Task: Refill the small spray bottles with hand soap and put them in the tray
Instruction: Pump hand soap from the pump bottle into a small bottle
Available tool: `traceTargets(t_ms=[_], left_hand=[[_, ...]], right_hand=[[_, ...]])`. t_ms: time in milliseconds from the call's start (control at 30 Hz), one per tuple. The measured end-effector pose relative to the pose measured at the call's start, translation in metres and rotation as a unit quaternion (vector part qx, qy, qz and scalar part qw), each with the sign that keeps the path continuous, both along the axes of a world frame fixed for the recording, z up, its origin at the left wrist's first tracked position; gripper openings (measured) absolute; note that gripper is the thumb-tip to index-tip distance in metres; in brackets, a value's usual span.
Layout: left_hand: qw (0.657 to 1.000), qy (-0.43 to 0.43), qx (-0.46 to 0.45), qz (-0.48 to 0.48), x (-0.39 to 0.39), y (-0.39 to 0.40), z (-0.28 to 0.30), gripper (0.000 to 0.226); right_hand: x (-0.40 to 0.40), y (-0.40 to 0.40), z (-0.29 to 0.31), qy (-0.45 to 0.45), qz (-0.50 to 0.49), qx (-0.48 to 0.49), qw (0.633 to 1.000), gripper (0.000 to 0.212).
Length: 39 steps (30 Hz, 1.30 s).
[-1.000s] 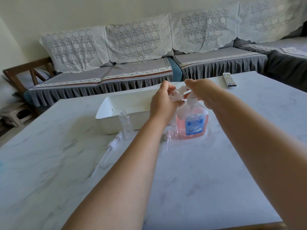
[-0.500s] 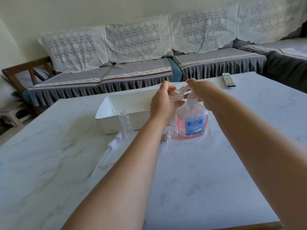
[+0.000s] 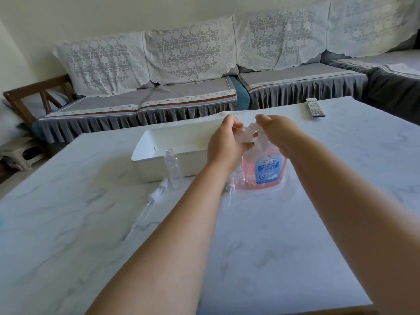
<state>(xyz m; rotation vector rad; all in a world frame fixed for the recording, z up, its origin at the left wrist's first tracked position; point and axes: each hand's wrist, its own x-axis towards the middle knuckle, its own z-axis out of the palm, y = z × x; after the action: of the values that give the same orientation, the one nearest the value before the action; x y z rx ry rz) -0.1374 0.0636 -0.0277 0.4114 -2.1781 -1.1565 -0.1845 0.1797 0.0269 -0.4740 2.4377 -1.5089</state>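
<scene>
**Hand soap bottle under both hands at the tray's near corner**

Hand soap bottle [image 3: 264, 170], pink with a blue MADDIE handwash label, is standing upright on the marble table [image 3: 272, 235], just beside the near right corner of the white tray [image 3: 159, 155]. Both hands are meeting over its pump top. The left hand [image 3: 223, 145] is curling its fingers round a small clear bottle [image 3: 244, 136], which is tilted under the pump spout; how much soap it is holding cannot be told. The right hand [image 3: 279, 133] is lying over the pump head with thumb and fingers bent down on it, gripping it; the pump head itself is mostly hidden beneath the hand.

An empty spray bottle [image 3: 172, 164] with no cap is standing upright on the table, touching or just in front of the tray's near wall. A spray pump with its long dip tube [image 3: 150, 201] is lying flat on the table near that bottle, tube pointing toward the camera. A second spray pump [image 3: 230, 189] is lying just left of the soap bottle's base, partly hidden behind the left forearm.

A remote control [image 3: 314, 107] is sitting near the far right edge of the table, well apart from the rest. Behind the table a grey sofa [image 3: 181, 96] with white lace covers is running along the wall
</scene>
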Motion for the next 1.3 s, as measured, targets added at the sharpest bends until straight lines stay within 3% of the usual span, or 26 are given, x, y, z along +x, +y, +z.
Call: traceTargets(t_ms=[133,333,467,700,800,1100,1300], left_hand=[[1.000,0.014,0.011,0.002,0.000,0.001,0.005,0.040],[0.999,0.026,-0.030,0.021,0.003,0.006,0.012,0.042],[0.999,0.022,-0.021,0.022,0.004,0.005,0.012,0.042],[1.000,0.009,-0.002,0.009,0.003,0.004,0.002,0.039],[1.000,0.002,-0.013,0.012,0.004,0.005,0.002,0.039],[0.999,0.022,-0.031,0.023,0.006,0.008,0.014,0.043],[0.999,0.011,-0.026,0.029,0.005,0.007,0.011,0.042]], right_hand=[[-0.003,-0.001,0.006,-0.035,-0.010,-0.027,0.999,0.029],[-0.006,0.001,0.023,-0.079,-0.026,-0.048,0.995,0.042],[-0.007,0.000,0.020,-0.050,-0.002,-0.008,0.999,0.024],[-0.002,-0.002,-0.006,0.057,0.011,0.008,0.998,0.036],[-0.003,-0.002,-0.005,0.058,0.016,0.007,0.998,0.036],[-0.012,-0.002,0.014,-0.053,-0.026,-0.022,0.998,0.042],[-0.009,-0.004,0.005,0.013,-0.003,-0.008,1.000,0.033]])
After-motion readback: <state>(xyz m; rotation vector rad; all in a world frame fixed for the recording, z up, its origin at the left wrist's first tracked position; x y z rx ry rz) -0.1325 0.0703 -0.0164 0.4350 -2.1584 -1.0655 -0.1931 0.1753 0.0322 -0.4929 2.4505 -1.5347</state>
